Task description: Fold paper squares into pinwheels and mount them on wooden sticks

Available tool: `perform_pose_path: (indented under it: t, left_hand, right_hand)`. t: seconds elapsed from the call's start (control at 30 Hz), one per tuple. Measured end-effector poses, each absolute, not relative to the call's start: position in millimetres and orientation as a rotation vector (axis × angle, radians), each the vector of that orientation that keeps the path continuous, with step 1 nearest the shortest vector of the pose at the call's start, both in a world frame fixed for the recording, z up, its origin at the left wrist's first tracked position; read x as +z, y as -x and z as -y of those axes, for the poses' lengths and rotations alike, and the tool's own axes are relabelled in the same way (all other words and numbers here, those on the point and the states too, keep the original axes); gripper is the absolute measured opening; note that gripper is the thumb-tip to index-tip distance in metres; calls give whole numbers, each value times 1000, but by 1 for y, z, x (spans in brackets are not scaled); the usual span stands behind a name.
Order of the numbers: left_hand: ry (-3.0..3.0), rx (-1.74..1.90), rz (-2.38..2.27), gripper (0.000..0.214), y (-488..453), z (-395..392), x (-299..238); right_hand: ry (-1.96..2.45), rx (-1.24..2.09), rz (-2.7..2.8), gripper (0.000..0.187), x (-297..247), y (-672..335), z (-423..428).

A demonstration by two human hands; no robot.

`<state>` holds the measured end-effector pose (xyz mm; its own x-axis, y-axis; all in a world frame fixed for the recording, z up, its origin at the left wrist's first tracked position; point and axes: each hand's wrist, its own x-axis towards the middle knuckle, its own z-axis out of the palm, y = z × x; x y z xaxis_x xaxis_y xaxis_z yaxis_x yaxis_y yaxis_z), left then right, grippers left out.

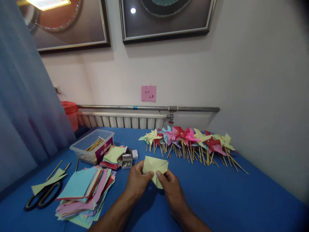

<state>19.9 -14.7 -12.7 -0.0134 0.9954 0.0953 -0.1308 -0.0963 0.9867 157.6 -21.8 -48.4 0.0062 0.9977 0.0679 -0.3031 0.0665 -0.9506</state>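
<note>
Both my hands hold a pale yellow-green paper square (154, 167) just above the blue table (217, 196), its corners folded inward. My left hand (137, 180) pinches the paper's left side, thumb on top. My right hand (172, 187) pinches the right side, thumb pressed near the middle. A row of finished paper pinwheels (190, 138) on wooden sticks lies beyond the hands, near the wall.
A stack of coloured paper squares (84, 193) lies to the left, with black scissors (43, 197) and a paper scrap further left. A clear plastic tub of sticks (93, 145), a smaller paper pile (113, 155) and a small box of pins (126, 161) sit behind. A radiator runs along the wall.
</note>
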Motion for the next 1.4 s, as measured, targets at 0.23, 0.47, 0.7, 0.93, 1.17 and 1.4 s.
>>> perform_pose_path:
  t: [0.23, 0.47, 0.7, 0.93, 1.17, 1.4]
  left_hand:
    - [-1162, 1342, -1036, 25, -20, 14, -14]
    - [-1139, 1341, -1019, 25, -22, 16, -10]
    - [-1080, 1331, -972, 33, -23, 15, -14]
    - [-1012, 1349, -974, 39, -22, 13, -16]
    - [-1072, 1343, -996, 31, -20, 12, -20]
    - [-1100, 1361, -1032, 28, -24, 15, -19]
  right_hand:
    - [928, 1295, 982, 53, -50, -157, 21]
    - [918, 1275, 955, 47, -50, -154, 21]
    - [938, 1263, 936, 43, -52, -153, 21]
    - [934, 1293, 949, 47, -55, -153, 21]
    - [861, 1336, 936, 44, -57, -150, 23]
    - [852, 1366, 861, 42, -61, -150, 21]
